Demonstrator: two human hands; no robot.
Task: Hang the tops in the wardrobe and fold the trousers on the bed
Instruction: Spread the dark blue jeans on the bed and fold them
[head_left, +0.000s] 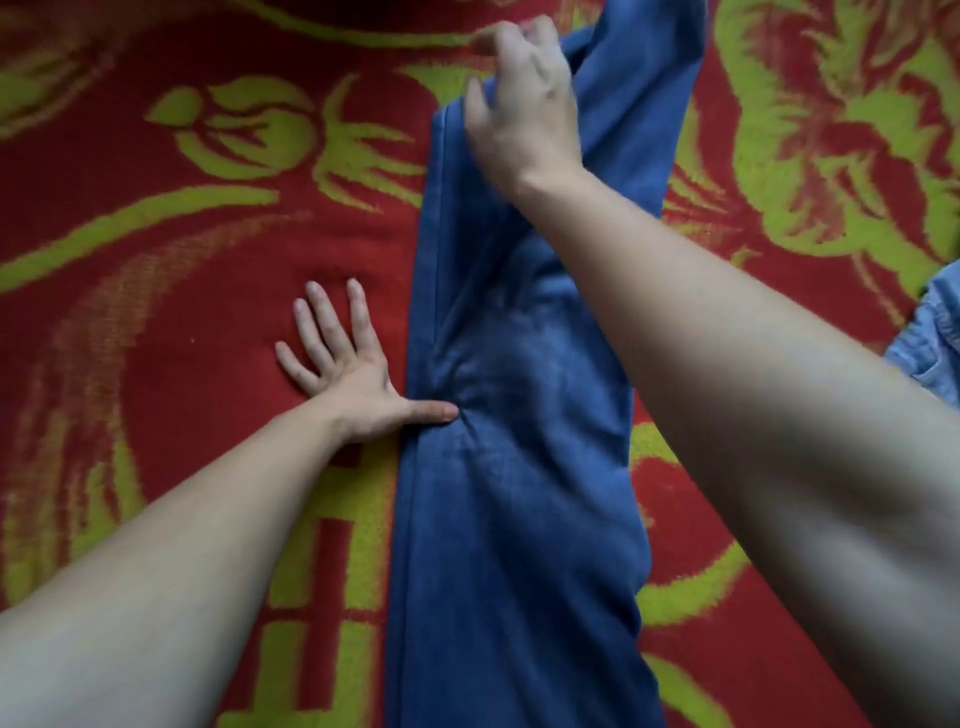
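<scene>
Right fingers (537, 31) gripping trousers (514, 493), left fingers (323, 325) splayed

Red blanket (156, 332), yellow-green floral pattern.

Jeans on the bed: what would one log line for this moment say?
step: folding jeans | left hand: flat on blanket, thumb pressing jeans | right hand: grips far end, lifted
</scene>
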